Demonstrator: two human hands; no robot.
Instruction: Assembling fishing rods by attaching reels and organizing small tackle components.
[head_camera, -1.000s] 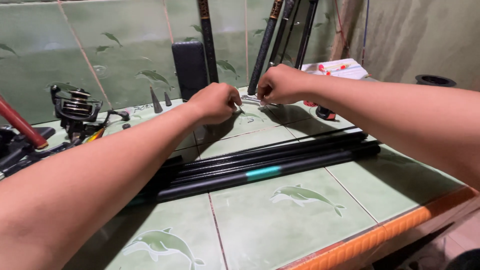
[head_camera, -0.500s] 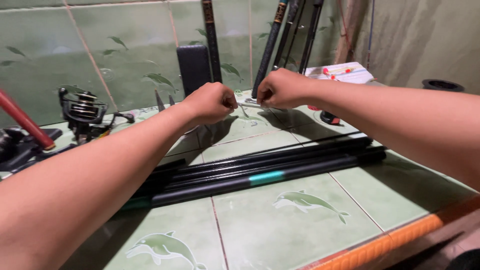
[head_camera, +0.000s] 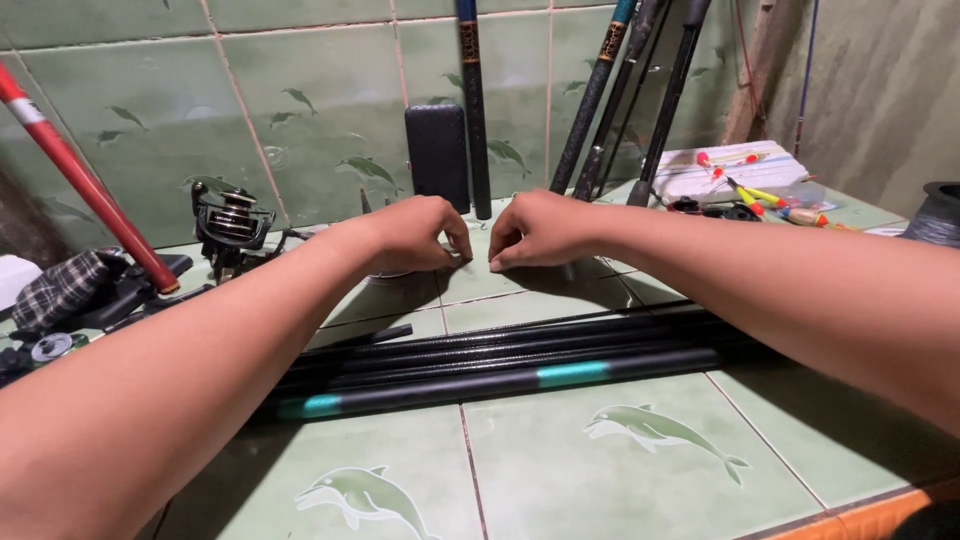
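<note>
Green tiled counter (head_camera: 640, 470) with dolphin prints, matching tiled wall behind, plain wall at the right. Several rods (head_camera: 600, 110) lean upright against the back wall beside a dark case (head_camera: 437, 150); a red pole (head_camera: 80, 175) slants at the left.

Your left hand (head_camera: 415, 235) and right hand (head_camera: 540, 230) rest knuckles-up on the counter, close together, fingertips turned toward each other. Fingers on both are curled and pressed together in a pinch. What they pinch is too fine to make out; it could be thin line or a small fitting, and I cannot tell which. Whatever it is sits between your fingertips, low against the tile, just behind the black rod sections (head_camera: 500, 365).

Those sections lie flat across the counter under your forearms, side by side, untouched, with teal bands showing. A reel (head_camera: 232, 222) stands at the left, apart from your hands. A tray of floats (head_camera: 745, 175) sits at the right rear, also untouched.

Judgement: the work appears at a fine-handling stage. The rod sections are not joined and the reel is not mounted.
</note>
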